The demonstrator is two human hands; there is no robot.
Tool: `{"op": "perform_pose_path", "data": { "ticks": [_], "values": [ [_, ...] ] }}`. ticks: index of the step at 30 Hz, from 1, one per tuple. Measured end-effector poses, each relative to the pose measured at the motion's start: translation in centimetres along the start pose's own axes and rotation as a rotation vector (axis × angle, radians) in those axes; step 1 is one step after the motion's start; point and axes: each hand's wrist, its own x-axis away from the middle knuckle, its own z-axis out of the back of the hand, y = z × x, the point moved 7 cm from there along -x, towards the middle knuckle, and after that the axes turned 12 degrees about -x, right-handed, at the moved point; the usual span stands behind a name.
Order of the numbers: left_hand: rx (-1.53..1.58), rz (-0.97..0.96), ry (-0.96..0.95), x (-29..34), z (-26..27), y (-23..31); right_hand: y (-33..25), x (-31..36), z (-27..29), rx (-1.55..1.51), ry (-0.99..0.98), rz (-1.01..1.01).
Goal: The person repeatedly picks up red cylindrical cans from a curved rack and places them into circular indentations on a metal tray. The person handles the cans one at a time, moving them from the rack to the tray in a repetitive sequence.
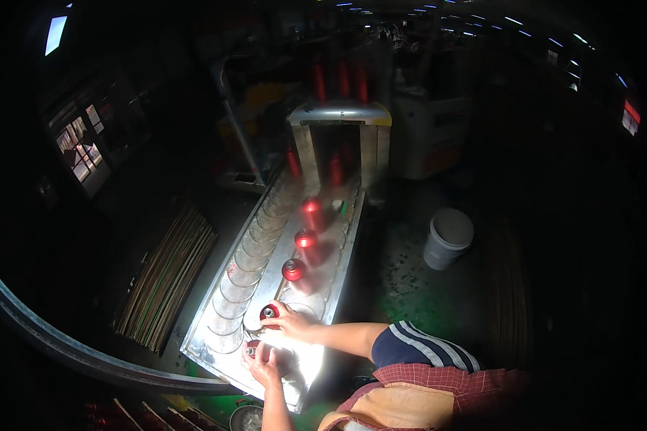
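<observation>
Item: a stack of flat sheets (167, 276), leaning on the floor, far left. Item: a metal conveyor (239, 293), crescent plates overlapping along its left lane. Item: a near red bottle (251, 350), silver-necked, at the conveyor's near end; my left hand (264, 368) grasps its top, fingers curled round it. Item: a second red bottle (269, 313), just beyond the first; my right hand (292, 324) grips it from the right, thumb and fingers about its shoulder. Item: three red bottles (293, 271), upright in a file farther up the conveyor. Item: a metal hood (341, 113), arched over the conveyor's far part. Item: a white bucket (449, 239), on the floor, right, apart from the conveyor.
</observation>
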Motion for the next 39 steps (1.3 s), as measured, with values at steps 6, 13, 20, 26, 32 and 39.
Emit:
{"op": "perform_pose_path", "data": {
  "ticks": [6,13,20,26,32,39],
  "values": [
    [0.247,-0.193,0.114,-1.0,2.8,1.3,-0.8,-3.1,1.9,-0.003,0.131,0.046],
    [0.776,0.213,0.089,16.0,11.6,-17.1,-10.0,6.7,-7.3,-0.617,0.276,0.175],
    [0.879,0.813,0.42,42.6,26.8,-41.3,-31.9,19.1,-29.8,-0.598,-0.471,0.276],
    [0.508,1.078,0.904,60.2,43.8,-54.7,-49.9,23.0,-46.3,-0.457,-0.882,0.591],
    [0.092,0.85,0.815,54.4,51.1,-61.7,-58.4,20.9,-62.9,-0.123,-0.895,0.747],
    [-0.389,0.918,0.605,41.0,50.3,-70.5,-58.5,17.8,-70.4,-0.231,-0.91,0.789]
  ]
}}
